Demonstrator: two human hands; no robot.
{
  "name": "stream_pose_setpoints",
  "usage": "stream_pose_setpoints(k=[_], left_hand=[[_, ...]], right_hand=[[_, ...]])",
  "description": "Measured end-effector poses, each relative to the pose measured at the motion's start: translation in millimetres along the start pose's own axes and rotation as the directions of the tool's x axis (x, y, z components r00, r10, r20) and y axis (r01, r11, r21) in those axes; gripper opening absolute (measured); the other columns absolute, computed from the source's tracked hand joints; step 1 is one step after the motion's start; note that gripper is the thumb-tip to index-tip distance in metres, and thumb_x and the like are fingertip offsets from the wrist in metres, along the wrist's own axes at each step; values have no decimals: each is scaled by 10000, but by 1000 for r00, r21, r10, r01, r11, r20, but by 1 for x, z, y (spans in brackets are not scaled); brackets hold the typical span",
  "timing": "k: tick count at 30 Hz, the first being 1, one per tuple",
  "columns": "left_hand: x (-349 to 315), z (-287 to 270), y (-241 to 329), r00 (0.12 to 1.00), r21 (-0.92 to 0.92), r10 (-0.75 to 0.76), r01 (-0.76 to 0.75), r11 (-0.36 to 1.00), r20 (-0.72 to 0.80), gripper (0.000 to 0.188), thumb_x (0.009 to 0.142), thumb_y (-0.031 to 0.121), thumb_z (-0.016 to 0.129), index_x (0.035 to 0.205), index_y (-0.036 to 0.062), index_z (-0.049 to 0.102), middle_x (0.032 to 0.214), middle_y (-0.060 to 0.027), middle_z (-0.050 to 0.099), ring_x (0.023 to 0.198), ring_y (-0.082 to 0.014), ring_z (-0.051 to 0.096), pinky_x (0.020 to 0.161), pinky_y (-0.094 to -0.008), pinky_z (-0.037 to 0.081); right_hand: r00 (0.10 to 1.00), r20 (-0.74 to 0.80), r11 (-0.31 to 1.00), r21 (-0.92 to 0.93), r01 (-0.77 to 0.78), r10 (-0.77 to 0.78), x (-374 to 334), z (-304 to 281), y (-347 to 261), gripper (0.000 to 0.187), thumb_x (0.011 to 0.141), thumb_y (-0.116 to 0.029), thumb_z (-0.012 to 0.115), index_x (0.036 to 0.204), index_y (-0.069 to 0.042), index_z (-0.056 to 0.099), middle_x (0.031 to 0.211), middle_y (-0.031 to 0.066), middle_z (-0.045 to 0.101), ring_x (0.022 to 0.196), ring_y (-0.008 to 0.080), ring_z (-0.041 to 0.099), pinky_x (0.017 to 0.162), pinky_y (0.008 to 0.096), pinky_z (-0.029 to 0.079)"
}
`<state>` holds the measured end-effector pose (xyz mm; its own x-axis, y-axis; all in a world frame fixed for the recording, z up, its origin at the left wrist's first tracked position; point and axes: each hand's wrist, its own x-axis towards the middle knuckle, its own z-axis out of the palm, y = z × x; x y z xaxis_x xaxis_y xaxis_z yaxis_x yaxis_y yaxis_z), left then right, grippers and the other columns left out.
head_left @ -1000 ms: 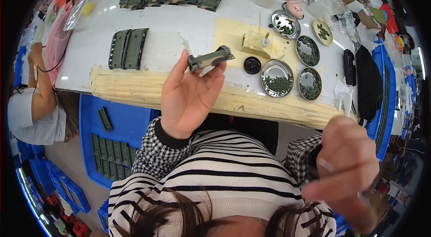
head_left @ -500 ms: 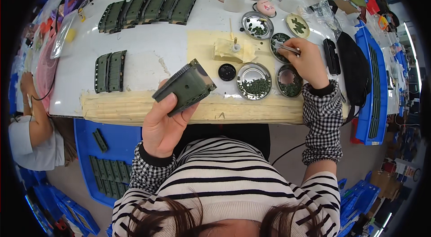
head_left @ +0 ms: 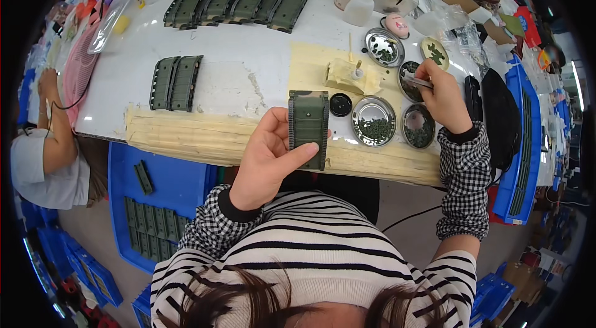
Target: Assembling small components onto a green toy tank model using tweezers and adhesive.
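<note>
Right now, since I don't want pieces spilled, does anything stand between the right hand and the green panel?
Nothing visible blocks the path from the right hand to the green panel in the left hand. A steel dish of green bits and a round black container sit on the table in between, apparently below it.

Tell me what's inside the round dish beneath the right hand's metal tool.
Small dark green pieces. The metal tool and right hand hide part of the dish; contents there cannot be seen.
</note>
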<state>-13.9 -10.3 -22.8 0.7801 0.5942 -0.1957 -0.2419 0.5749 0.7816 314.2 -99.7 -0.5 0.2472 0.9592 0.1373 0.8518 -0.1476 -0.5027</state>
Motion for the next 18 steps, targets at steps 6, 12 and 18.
stream_pose_setpoints(k=[6, 12, 18], left_hand=[[-1, -6, 0, 997, 191, 48, -58, 980, 59, 492, 889, -88, 547, 1333, 12, 361, 1246, -192, 575, 1174, -244, 577, 995, -351, 464], [-2, -6, 0, 993, 181, 60, -78, 980, 102, 489, 882, -108, 540, 1324, 10, 367, 1228, -172, 580, 1177, -236, 574, 1013, -353, 451], [-3, -5, -4, 983, 167, 97, -123, 978, 154, 370, 872, -126, 541, 1190, 15, 416, 1212, -165, 585, 1173, -221, 573, 1021, -352, 441]], right_hand=[[944, -313, 994, -57, 90, -103, -14, -15, -44, 232, 780, 101, 601, 975, -4, 670, 846, 124, 653, 635, 202, 568, 576, 284, 431], [946, -316, 992, 71, 104, -77, -42, 12, -115, 201, 744, 85, 710, 917, -17, 697, 716, 31, 604, 503, 52, 399, 474, 205, 306], [940, -313, 932, 285, 226, -133, -37, 27, -144, 204, 734, 57, 737, 919, -24, 708, 809, 101, 684, 643, 181, 630, 589, 267, 486]])
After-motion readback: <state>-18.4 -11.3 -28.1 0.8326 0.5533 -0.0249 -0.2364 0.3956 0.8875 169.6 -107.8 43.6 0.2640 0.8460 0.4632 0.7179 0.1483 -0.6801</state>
